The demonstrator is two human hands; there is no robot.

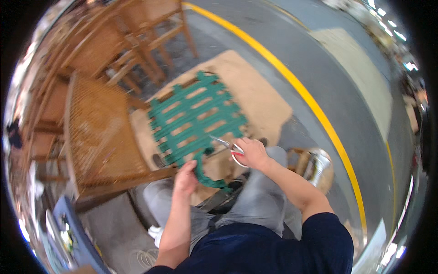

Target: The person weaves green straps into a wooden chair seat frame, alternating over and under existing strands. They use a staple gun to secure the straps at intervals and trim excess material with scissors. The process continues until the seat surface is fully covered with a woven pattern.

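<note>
At the green mat's near edge, our right hand grips scissors; our left hand pinches a curved strip.

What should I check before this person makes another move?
1. Scissors in the right hand: ok, gripped by the handles.
2. Curved green strip in the left hand: ok, held at its side.
3. Blades apart from the left hand: ok, a gap shows between them.
4. Strip joined to or separate from the green panel: cannot tell, too blurred.
5. Cardboard beneath the panel: ok, it shows around the edges.
6. Free room left of the panel: not ok, the woven-seated wooden furniture seems close.
</note>
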